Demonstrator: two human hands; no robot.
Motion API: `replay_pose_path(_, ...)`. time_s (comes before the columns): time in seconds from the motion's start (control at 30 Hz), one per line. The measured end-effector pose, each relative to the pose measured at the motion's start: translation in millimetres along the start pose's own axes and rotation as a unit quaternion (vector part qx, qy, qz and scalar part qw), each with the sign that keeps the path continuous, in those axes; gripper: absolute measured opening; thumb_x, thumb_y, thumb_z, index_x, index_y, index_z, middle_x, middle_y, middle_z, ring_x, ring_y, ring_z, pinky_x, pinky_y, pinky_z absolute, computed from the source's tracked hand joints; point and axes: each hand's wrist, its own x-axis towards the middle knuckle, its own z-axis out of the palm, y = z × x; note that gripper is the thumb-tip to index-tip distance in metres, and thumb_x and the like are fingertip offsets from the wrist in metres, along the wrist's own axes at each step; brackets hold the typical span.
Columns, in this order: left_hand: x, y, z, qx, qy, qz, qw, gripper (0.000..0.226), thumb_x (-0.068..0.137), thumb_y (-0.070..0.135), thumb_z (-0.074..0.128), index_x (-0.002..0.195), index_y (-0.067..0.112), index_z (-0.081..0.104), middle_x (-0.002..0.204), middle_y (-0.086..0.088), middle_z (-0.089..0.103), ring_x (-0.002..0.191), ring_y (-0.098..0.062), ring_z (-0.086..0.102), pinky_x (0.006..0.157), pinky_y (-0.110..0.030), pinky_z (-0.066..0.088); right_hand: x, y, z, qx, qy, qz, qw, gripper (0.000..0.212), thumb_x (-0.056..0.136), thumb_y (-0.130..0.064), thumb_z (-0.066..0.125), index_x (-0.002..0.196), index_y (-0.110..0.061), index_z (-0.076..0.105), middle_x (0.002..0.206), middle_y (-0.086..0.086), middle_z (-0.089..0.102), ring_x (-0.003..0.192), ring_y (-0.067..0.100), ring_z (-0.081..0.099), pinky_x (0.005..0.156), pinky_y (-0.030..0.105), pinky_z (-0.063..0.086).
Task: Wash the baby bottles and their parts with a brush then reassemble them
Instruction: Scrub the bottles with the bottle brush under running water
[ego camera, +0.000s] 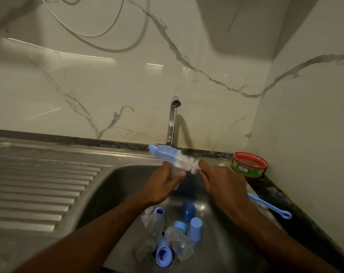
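A clear bottle (pixel 174 177) is gripped by the left hand (pixel 163 184) over the sink (pixel 127 178), fingers and thumb curled round its body. The brush (pixel 174 158) is held by the right hand (pixel 222 184), whose fingers are closed on its handle end; its blue-and-white bristle head lies across the top of the bottle, pointing left (whether the bristles touch the rim cannot be told through the blur). Both hands are raised just in front of the tap (pixel 172 123).

On the sink floor, below the hands, more clear bottles (pixel 179 243) lie on their sides among blue caps (pixel 195 229) and a blue ring (pixel 163 256). A second, thin blue brush (pixel 269 206) lies on the dark counter (pixel 297 217) to the right, well apart from the hands. A red-rimmed green tub (pixel 249 164) stands in the corner by the wall. The ribbed drainboard (pixel 39 186) stretches to the left.
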Motion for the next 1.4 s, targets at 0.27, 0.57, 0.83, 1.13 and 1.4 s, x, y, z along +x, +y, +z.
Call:
replay_pose_path(0.27, -0.1, -2.2, -14.1, -0.006, 0.051, -0.057, 0.997, 0.048, 0.093, 0.054, 0.054, 0.128, 0.021, 0.053, 0.122, 0.002, 0.063, 0.113, -0.016, 0.064, 0.089, -0.028, 0.055, -1.4, 24.0, 1.3, 0.001, 0.042, -0.003, 0.999, 0.028, 0.100, -0.054, 0.045, 0.121, -0.039, 0.055, 0.109, -0.007, 0.068, 0.093, 0.012, 0.063, 0.074, 0.029, 0.045)
replay_pose_path(0.57, -2.9, 9.5, 3.2, 0.043, -0.011, -0.011, 0.999, 0.048, 0.088, 0.064, 0.060, 0.131, 0.046, 0.045, 0.119, 0.033, 0.052, 0.106, 0.026, 0.050, 0.085, -0.005, 0.043, 7.5, -8.6, 1.1, -0.036, 0.057, -0.031, 0.997, 0.022, 0.102, -0.044, 0.049, 0.123, -0.038, 0.050, 0.112, -0.006, 0.066, 0.098, 0.018, 0.064, 0.082, 0.037, 0.053)
replay_pose_path(0.83, -4.0, 0.6, -12.9, 0.008, -0.001, -0.025, 1.000, 0.033, 0.092, 0.040, 0.071, 0.119, 0.045, 0.053, 0.113, 0.028, 0.065, 0.109, 0.012, 0.060, 0.081, -0.004, 0.049, 0.4, 23.0, -3.5, 0.017, -0.014, -0.016, 1.000, 0.025, 0.101, -0.048, 0.049, 0.123, -0.037, 0.055, 0.120, -0.005, 0.065, 0.105, 0.013, 0.060, 0.089, 0.032, 0.048)
replay_pose_path(1.13, -2.9, 3.7, -21.9, -0.063, 0.005, -0.054, 0.997, 0.037, 0.089, 0.043, 0.073, 0.122, 0.046, 0.055, 0.115, 0.025, 0.068, 0.110, 0.006, 0.064, 0.080, -0.013, 0.055, -1.7, 25.7, -6.2, 0.045, 0.094, -0.038, 0.994, 0.030, 0.098, -0.044, 0.047, 0.118, -0.030, 0.062, 0.112, 0.000, 0.071, 0.098, 0.020, 0.066, 0.084, 0.040, 0.053)
replay_pose_path(1.4, -3.5, 10.0, 2.5, -0.105, -0.074, -0.063, 0.990, 0.055, 0.092, 0.054, 0.064, 0.142, 0.049, 0.043, 0.136, 0.025, 0.057, 0.125, 0.002, 0.056, 0.097, -0.020, 0.052, 5.1, -0.2, 1.4, -0.018, 0.082, -0.072, 0.994, 0.024, 0.102, -0.034, 0.055, 0.126, -0.031, 0.057, 0.114, -0.001, 0.069, 0.100, 0.019, 0.066, 0.086, 0.040, 0.055)
